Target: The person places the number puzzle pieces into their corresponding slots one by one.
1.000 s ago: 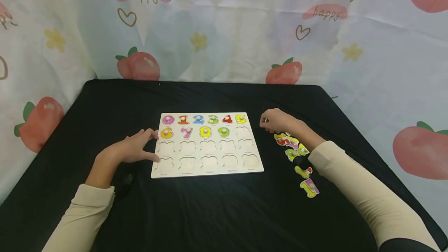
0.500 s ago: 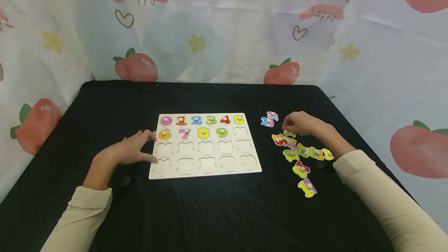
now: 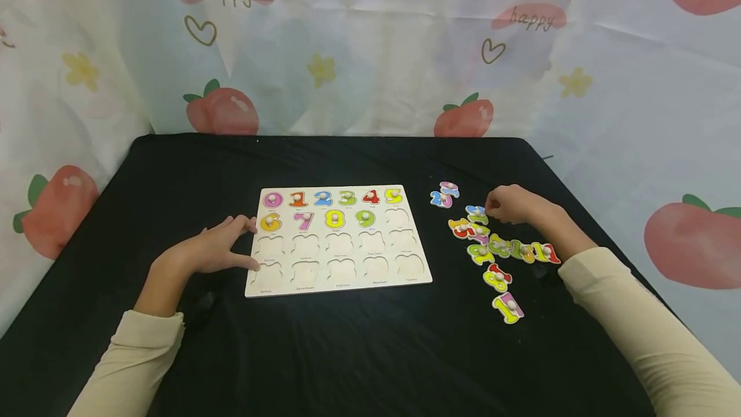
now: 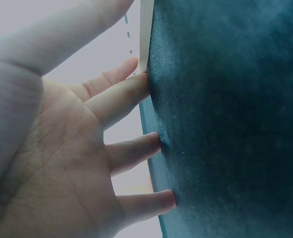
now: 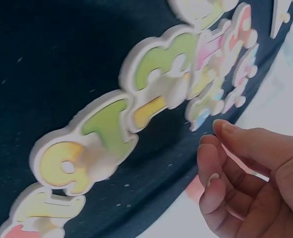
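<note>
A wooden number puzzle board (image 3: 338,275) lies on the black cloth, with pieces 0 to 9 seated in its top two rows and bare cut-outs below. My left hand (image 3: 228,246) rests flat at the board's left edge (image 4: 145,29), fingers (image 4: 136,89) straight on the cloth. My right hand (image 3: 509,204) hovers over a cluster of loose number pieces (image 3: 492,246) right of the board, fingers (image 5: 210,168) loosely curled and holding nothing. A green and yellow piece (image 5: 87,148) lies just beside it. A pink and blue piece (image 3: 444,195) lies apart, near the board's top right corner.
The black cloth (image 3: 359,352) covers the table, whose edges meet a strawberry-print curtain (image 3: 370,50) at the back and both sides. A yellow and pink piece (image 3: 508,307) is the nearest loose one. Bare cloth stretches in front of the board.
My right hand left the pink and blue piece beside the board's top right corner and drew back rightward over the loose pieces. My left hand has not moved.
</note>
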Demonstrator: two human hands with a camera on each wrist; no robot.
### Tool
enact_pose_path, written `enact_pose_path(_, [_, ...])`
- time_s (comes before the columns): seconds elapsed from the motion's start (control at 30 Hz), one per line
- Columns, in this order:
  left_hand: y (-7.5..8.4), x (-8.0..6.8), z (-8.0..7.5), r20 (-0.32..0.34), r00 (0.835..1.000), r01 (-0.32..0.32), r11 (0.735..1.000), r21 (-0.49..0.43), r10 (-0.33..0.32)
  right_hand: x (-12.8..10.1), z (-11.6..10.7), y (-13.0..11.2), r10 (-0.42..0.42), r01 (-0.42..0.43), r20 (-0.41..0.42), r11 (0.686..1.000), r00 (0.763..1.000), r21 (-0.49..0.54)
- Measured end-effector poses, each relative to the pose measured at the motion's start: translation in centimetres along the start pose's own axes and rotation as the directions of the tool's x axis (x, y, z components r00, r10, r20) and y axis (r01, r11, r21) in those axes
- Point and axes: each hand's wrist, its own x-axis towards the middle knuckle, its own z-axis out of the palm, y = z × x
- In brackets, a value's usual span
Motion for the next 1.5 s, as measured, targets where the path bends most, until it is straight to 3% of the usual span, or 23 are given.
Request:
enact_pose_path(0.3, [-0.2, -0.1, 0.2, -0.009, 1.000, 0.002, 1.000, -0.010, -0.002, 1.4, 0.1, 1.3, 0.003, -0.003, -0.049, 1.000, 0.999, -0.007])
enact_pose_path(0.6, [-0.3, -0.2, 0.2, -0.012, 1.000, -0.002, 1.000, -0.007, 0.001, 4.5, -0.1, -0.8, -0.163, 0.138, -0.189, 0.981, 0.968, -0.138])
enact_pose_path(0.73, [-0.2, -0.1, 0.1, -0.012, 1.000, -0.003, 1.000, -0.008, 0.003, 6.3, 0.0, -2.0, -0.214, 0.172, -0.191, 0.961, 0.958, -0.216])
enact_pose_path(1.0, [-0.1, 0.1, 0.1, -0.006, 1.000, -0.004, 1.000, -0.013, 0.004, 7.8, 0.3, -3.3, -0.169, 0.130, -0.117, 0.950, 0.979, -0.284])
enact_pose_path(1.2, [-0.2, 0.3, 0.1, -0.008, 1.000, 0.003, 1.000, 0.005, -0.003, 8.0, 0.6, -3.1, -0.176, 0.119, -0.169, 0.946, 0.970, -0.301])
enact_pose_path(1.5, [-0.2, 0.2, 0.2, -0.004, 1.000, 0.010, 1.000, 0.003, -0.010, 6.9, -0.4, -3.9, -0.120, 0.041, -0.266, 0.958, 0.957, -0.283])
